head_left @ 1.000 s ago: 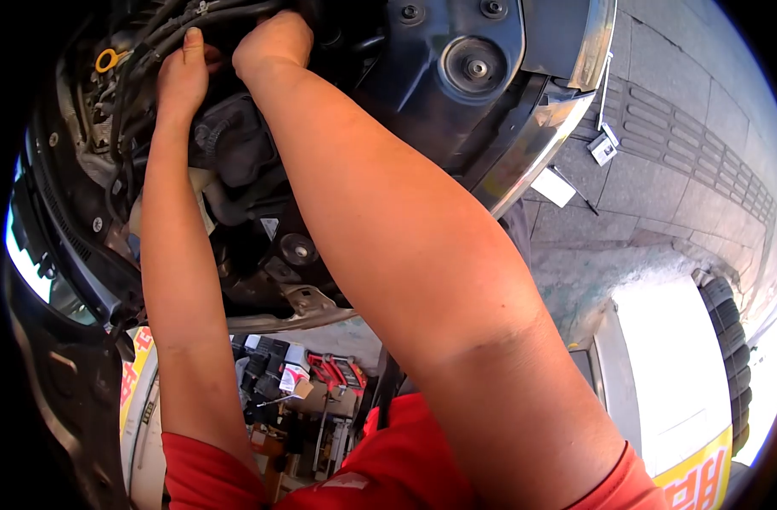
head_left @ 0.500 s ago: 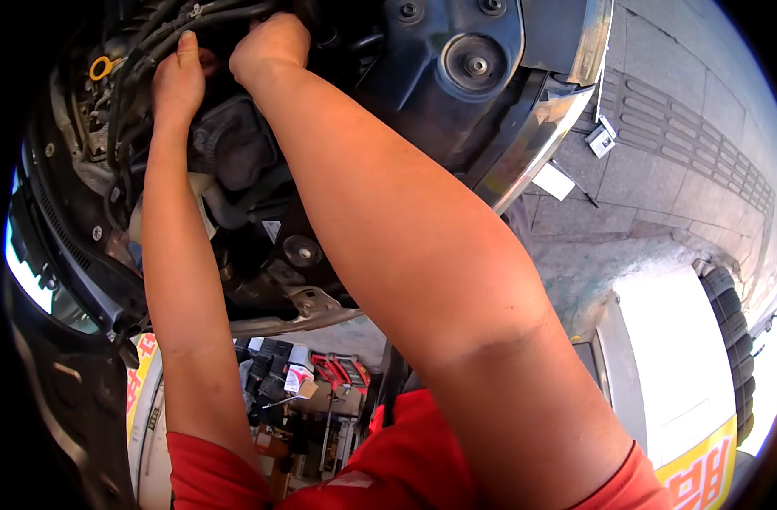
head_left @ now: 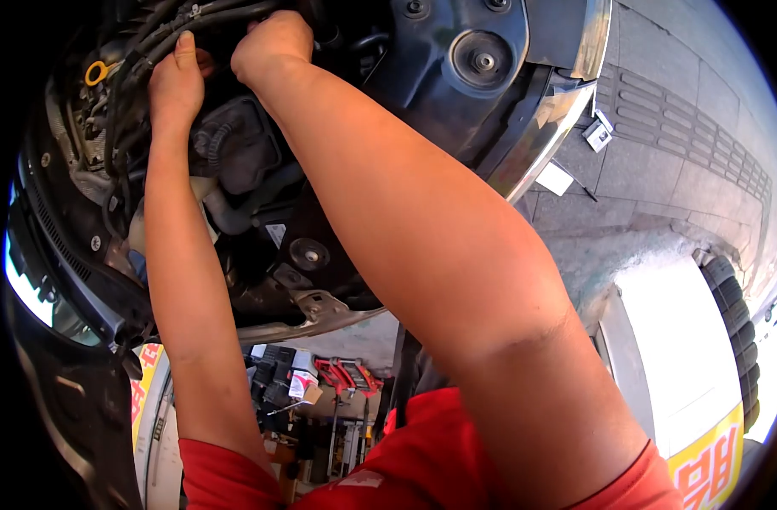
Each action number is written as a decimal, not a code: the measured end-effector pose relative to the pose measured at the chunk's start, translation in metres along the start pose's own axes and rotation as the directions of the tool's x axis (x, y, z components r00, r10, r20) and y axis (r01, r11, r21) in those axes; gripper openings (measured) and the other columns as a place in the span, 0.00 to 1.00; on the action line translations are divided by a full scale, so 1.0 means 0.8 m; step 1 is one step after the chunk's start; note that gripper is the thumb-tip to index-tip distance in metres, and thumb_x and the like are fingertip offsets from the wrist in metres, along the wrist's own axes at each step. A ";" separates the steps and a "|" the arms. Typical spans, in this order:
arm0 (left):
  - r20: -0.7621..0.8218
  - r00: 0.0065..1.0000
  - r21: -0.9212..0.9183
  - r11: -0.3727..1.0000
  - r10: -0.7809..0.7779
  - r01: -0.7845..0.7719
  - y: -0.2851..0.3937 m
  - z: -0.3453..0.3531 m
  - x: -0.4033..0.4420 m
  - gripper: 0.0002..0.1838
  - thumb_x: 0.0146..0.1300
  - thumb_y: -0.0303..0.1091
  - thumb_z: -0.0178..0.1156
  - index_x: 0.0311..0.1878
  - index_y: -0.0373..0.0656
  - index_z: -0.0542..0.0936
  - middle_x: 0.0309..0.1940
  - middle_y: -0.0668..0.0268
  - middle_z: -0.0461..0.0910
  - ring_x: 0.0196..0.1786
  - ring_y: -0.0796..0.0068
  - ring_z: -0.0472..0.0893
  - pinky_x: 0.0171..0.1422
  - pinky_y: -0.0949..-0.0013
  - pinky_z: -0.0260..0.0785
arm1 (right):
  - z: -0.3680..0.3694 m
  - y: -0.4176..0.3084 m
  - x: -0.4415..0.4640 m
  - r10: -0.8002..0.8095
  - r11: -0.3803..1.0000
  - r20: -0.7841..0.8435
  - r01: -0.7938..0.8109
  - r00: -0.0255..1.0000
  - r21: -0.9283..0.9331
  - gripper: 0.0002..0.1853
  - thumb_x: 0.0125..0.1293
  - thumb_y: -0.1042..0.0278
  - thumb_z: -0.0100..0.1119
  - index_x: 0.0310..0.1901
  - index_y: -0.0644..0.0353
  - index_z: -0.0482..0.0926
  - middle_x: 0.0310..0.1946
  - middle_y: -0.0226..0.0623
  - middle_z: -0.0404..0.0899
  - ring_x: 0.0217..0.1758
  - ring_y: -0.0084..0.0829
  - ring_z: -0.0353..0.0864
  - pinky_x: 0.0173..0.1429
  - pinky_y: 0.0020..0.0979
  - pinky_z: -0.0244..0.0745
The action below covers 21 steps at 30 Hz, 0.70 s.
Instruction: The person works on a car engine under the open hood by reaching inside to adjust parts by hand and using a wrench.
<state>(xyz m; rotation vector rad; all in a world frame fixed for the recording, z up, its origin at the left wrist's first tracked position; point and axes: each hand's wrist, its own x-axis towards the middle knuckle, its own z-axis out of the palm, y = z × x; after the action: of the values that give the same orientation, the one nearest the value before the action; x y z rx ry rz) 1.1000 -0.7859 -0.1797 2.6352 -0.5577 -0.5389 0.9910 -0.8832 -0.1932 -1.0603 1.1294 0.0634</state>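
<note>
Both arms reach into a car's engine bay. My left hand [head_left: 178,83] is at the upper left beside black hoses [head_left: 203,19], its thumb pointing up along them; its other fingers are mostly hidden, so a grip cannot be made out. To its right, my right hand [head_left: 274,42] is bent down into the dark gap below the hoses, with its fingers out of sight. A yellow dipstick ring [head_left: 97,73] shows left of my left hand. Between the forearms sits a black plastic housing [head_left: 240,144].
A black panel with a round mount [head_left: 483,61] lies right of my hands, edged by the chrome trim [head_left: 545,144]. Tools and boxes [head_left: 303,378] are below. Paving [head_left: 652,174] with a small box [head_left: 598,133] and a tyre [head_left: 728,327] are at the right.
The view has shifted slightly, so the engine bay's lower parts and the tools appear a little further right. Both hands stay at nearly the same places in the bay.
</note>
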 end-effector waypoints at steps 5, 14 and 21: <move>0.029 1.000 0.020 1.000 -0.001 0.000 -0.001 -0.002 0.003 0.32 0.69 0.54 0.40 0.36 0.30 0.79 0.31 0.56 0.82 0.36 0.66 0.84 0.44 0.68 0.73 | -0.010 -0.007 -0.015 0.029 1.000 -0.047 -0.029 0.998 0.007 0.12 0.60 0.74 0.56 0.45 0.65 0.76 0.47 0.48 0.78 0.53 0.40 0.78 0.52 0.30 0.75; 0.030 0.999 -0.001 1.000 -0.013 0.014 -0.004 -0.001 0.006 0.32 0.70 0.54 0.40 0.37 0.29 0.79 0.32 0.55 0.82 0.36 0.67 0.84 0.44 0.68 0.73 | -0.008 -0.007 -0.011 0.071 0.997 -0.058 -0.068 0.996 0.044 0.12 0.59 0.75 0.57 0.45 0.66 0.77 0.47 0.50 0.78 0.53 0.43 0.78 0.52 0.31 0.75; 0.030 1.000 0.016 1.000 -0.010 0.009 -0.006 -0.002 0.006 0.32 0.70 0.53 0.40 0.37 0.29 0.79 0.33 0.55 0.82 0.36 0.67 0.84 0.44 0.68 0.73 | -0.021 -0.016 -0.030 0.113 0.978 -0.014 -0.108 0.994 0.178 0.11 0.60 0.74 0.56 0.44 0.66 0.77 0.47 0.51 0.78 0.52 0.44 0.77 0.52 0.33 0.75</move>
<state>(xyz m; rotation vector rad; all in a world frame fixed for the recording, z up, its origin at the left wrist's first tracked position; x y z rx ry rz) 1.1059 -0.7836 -0.1821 2.6503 -0.5613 -0.5801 0.9747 -0.8916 -0.1669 -0.8417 1.1926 0.0372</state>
